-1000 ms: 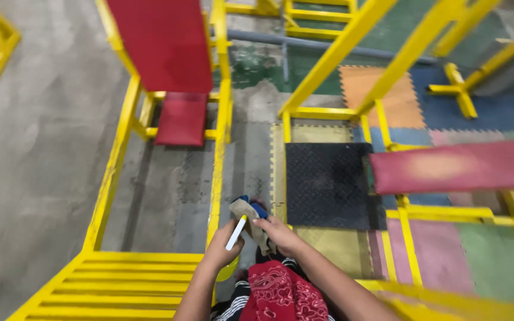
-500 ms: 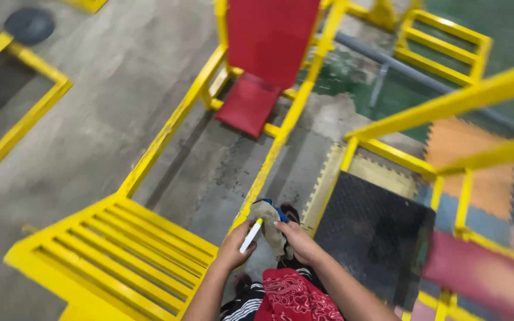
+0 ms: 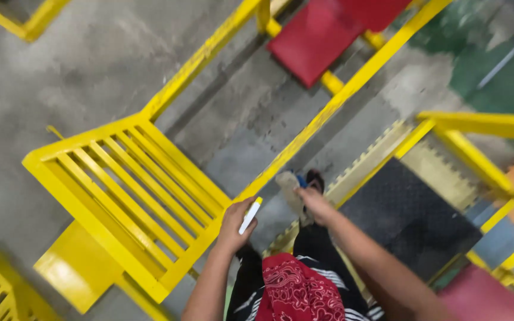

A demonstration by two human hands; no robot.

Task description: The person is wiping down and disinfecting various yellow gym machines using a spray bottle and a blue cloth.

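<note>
Since half a second ago the view has swung left and tipped further down, so the yellow slatted platform (image 3: pixel 129 184) now fills the middle-left and the red padded seat (image 3: pixel 319 38) has slid up to the top edge; the hands have drifted slightly apart. From where I stand, the left hand (image 3: pixel 236 223) is curled shut around a white marker-like stick (image 3: pixel 250 215), which pokes up between thumb and fingers with a yellowish tip toward the yellow rail (image 3: pixel 328 101). That hand sits right at the corner where the slatted platform meets the rail. The right hand (image 3: pixel 315 205) is closed on a greyish cloth (image 3: pixel 290 190), pinching its near end; a bit of blue (image 3: pixel 300 179) shows just beside the cloth, and I cannot tell whether it belongs to it. The cloth hangs over the concrete floor (image 3: pixel 90 53), beside a dark shoe (image 3: pixel 315 177). To the right lies a black textured mat (image 3: pixel 408 217) bordered by yellow foam tiles. A red patterned bandana (image 3: pixel 295 291) hangs over striped clothing at the bottom of the view, between the two forearms.
</note>
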